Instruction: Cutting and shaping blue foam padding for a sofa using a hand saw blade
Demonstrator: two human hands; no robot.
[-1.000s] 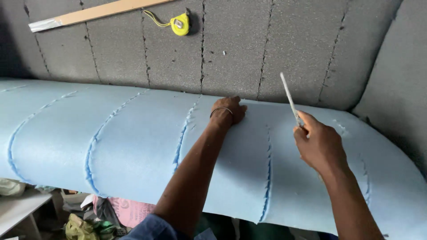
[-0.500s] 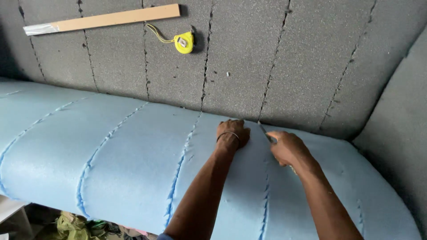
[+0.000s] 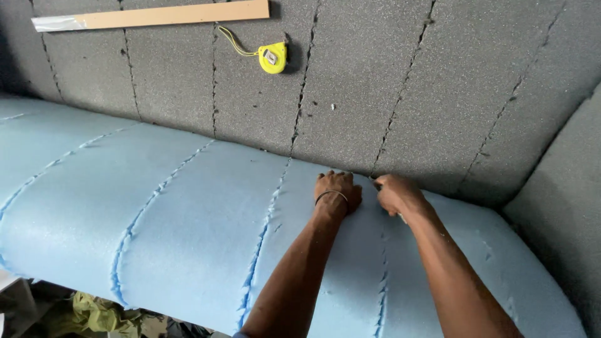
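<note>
A long light-blue foam cushion (image 3: 156,206) with several cut grooves across it lies in front of a dark grey foam backrest (image 3: 375,81). My left hand (image 3: 338,191) presses flat on the blue foam near its far edge, a thin band on the wrist. My right hand (image 3: 394,194) is closed around a thin blade, which is almost wholly hidden in the groove (image 3: 383,263) where blue foam meets grey. The two hands are a few centimetres apart.
A yellow tape measure (image 3: 273,57) and a long wooden strip (image 3: 169,14) lie on the grey foam at the top left. A grey foam armrest (image 3: 563,206) rises at the right. Crumpled bags and clutter (image 3: 94,316) sit below the cushion's near edge.
My right hand came down from mid-air, blade raised, to the far end of the groove and pushed the blade into the foam. The view shifted slightly; my left hand stayed put.
</note>
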